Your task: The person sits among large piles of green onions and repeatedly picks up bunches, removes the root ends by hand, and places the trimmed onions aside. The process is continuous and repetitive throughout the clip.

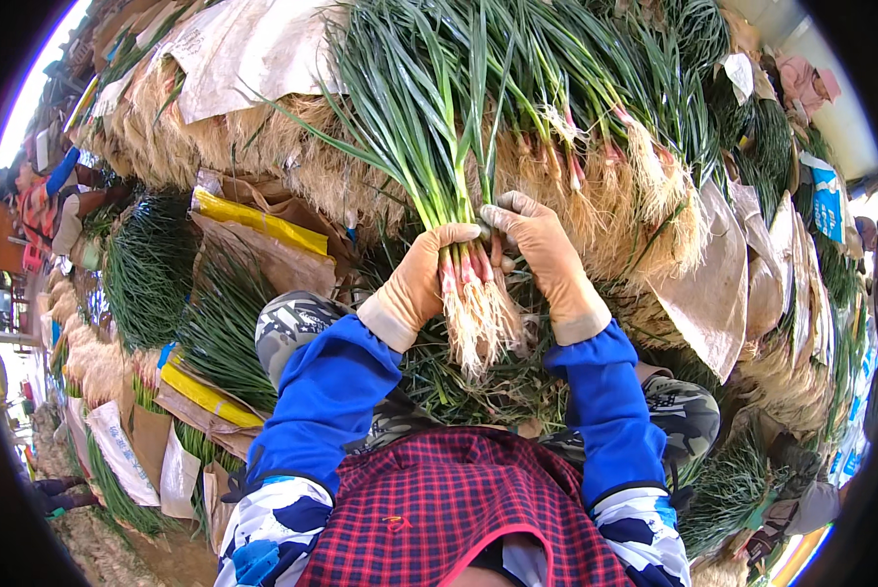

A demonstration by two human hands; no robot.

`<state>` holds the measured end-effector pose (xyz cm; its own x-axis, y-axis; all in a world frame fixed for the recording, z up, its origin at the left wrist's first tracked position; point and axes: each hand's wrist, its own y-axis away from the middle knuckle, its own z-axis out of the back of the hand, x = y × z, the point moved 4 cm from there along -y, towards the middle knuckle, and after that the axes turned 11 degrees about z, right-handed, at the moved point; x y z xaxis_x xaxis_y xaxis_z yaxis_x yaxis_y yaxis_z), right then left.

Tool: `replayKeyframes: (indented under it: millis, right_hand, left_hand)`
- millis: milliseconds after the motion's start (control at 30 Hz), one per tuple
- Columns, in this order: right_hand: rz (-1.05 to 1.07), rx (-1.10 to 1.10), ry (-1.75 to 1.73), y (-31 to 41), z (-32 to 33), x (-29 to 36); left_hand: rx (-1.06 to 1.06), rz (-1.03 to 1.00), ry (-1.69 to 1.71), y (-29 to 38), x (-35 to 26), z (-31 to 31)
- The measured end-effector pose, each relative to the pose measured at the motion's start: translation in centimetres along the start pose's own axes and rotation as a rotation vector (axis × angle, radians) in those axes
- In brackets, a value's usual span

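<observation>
My left hand (415, 282), in a tan glove, grips a bunch of green garlic (474, 297) just above its reddish bases, thumb across the stems. The pale roots hang toward me, and the long flat leaves point away. Beside it, my gloved right hand (549, 257) has thumb and fingers pinched on a single stalk (488, 172) at the bunch's right edge. Its fingertips are partly hidden behind the stems. Past my hands lies a large heap of green garlic (578, 81), roots facing me. Leaf litter (454, 392) covers the ground between my knees.
A pale woven sheet (263, 59) covers the heap's left part. Brown sacking (710, 271) hangs at right. Bundled green garlic (149, 268) and a yellow-edged sack (263, 227) stand at left. Other people are nearby: an orange sleeve (37, 205) at left, a pink-clad person (802, 81) at upper right.
</observation>
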<state>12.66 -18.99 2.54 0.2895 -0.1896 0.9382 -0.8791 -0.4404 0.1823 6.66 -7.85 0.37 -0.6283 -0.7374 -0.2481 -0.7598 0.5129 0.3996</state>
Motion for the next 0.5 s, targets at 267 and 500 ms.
replayKeyframes:
  millis: [267, 500]
  right_hand:
    - [-0.009, -0.238, -0.311, -0.2, -2.1, -1.1]
    - [0.305, -0.156, 1.016, -3.3, 2.4, -4.4]
  left_hand:
    - [0.044, -0.032, 0.078, 0.2, -0.1, 0.5]
    - [-0.038, -0.046, 0.024, 0.6, 0.2, 0.4]
